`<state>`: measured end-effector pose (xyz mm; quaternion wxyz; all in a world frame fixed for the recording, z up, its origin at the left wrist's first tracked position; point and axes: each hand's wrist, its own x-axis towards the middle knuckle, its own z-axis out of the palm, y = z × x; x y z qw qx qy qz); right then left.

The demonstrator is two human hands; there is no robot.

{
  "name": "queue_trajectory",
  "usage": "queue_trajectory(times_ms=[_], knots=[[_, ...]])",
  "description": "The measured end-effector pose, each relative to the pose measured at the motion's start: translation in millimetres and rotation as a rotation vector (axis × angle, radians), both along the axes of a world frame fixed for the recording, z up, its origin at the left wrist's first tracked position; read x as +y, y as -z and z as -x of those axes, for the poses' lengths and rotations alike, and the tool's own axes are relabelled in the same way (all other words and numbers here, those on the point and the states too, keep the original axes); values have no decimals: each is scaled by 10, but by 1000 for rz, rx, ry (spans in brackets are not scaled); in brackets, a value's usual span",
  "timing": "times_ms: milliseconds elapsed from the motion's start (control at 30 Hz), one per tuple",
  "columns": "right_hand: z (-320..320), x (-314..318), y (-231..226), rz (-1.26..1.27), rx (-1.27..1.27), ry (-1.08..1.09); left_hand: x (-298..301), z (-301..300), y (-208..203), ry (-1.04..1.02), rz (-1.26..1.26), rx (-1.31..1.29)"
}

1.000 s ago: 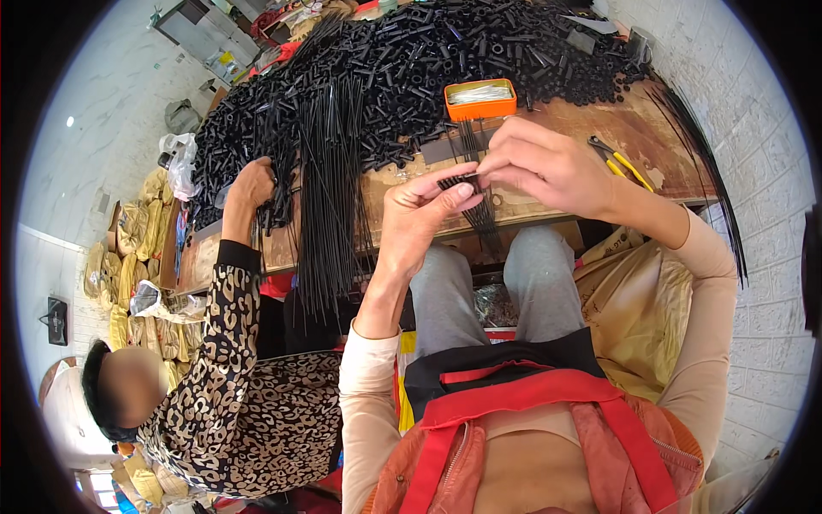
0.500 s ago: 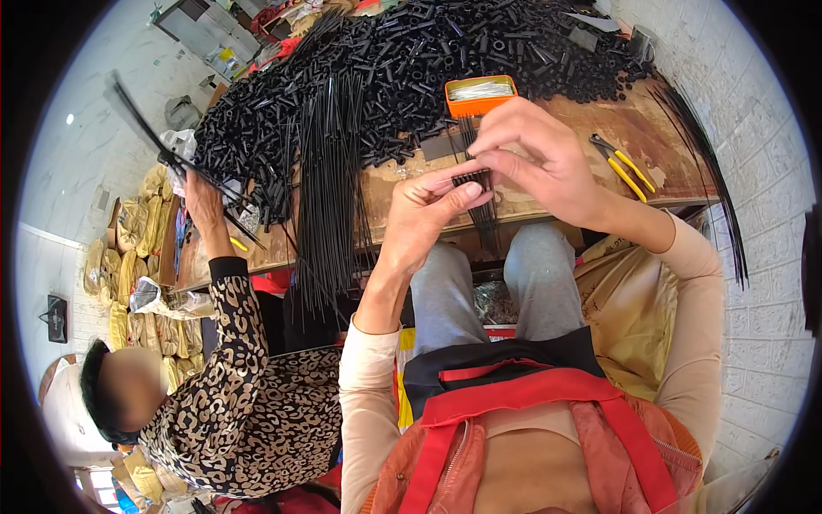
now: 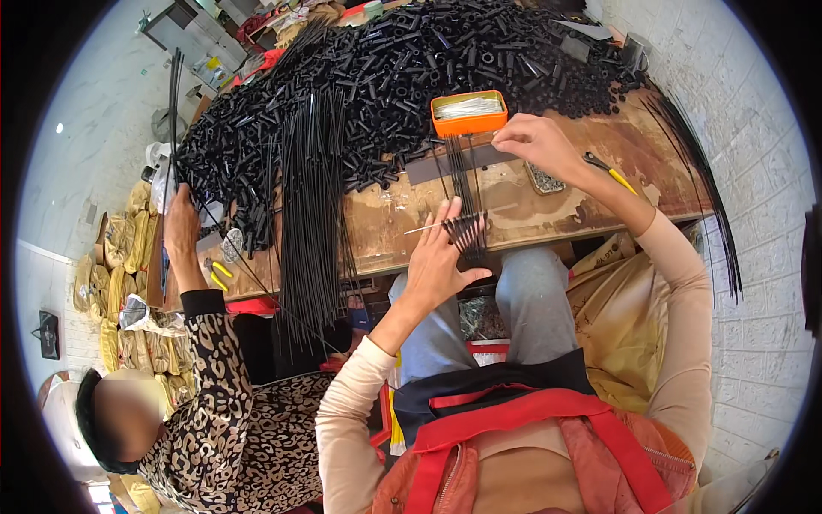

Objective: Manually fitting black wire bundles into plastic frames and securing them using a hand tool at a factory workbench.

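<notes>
My left hand (image 3: 434, 264) rests palm down at the table's front edge, fingers stretched out and thumb apart. Its fingertips touch or lie beside a row of thin black rods (image 3: 465, 236), fanned side by side. A thin pale metal rod (image 3: 418, 230) crosses the black rods by those fingers; whether it passes over or under each one is unclear. My right hand (image 3: 541, 144) is raised right of an orange box (image 3: 468, 127) holding pale thin sticks (image 3: 469, 107). Its fingertips are pinched together; anything between them is too small to make out.
A big heap of black tubes (image 3: 385, 94) covers the table's back. A long bundle of black rods (image 3: 310, 223) hangs over the front edge. Yellow-handled pliers (image 3: 621, 178) and a small tray (image 3: 544, 178) lie near my right forearm. At left, a co-worker's hand (image 3: 181, 227) holds black rods.
My left hand has gone from pinching a small black piece to lying flat and spread at the rods. My right hand has moved away toward the orange box. The co-worker's rods now stand more upright.
</notes>
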<state>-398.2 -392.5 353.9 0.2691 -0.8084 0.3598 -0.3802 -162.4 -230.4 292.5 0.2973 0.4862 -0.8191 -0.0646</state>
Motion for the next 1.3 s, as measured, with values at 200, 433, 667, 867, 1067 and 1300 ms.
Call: queue_trajectory(times_ms=[200,433,667,867,1067,1300], knots=[[-191,-577,374,455,450,-31,-176,-3,41,109,-51,-58],[-285,-594,575,513,408,-80,-278,11,-45,107,-99,-123],[-389,-541,559,545,391,-51,-273,-13,-81,58,-5,-220],[-446,-563,528,537,430,-56,-301,-21,-80,109,-52,-141],[-458,-579,519,544,454,-65,-289,-27,-72,108,-44,-137],[-559,-686,449,484,394,-83,-295,-23,-48,113,-41,-122]])
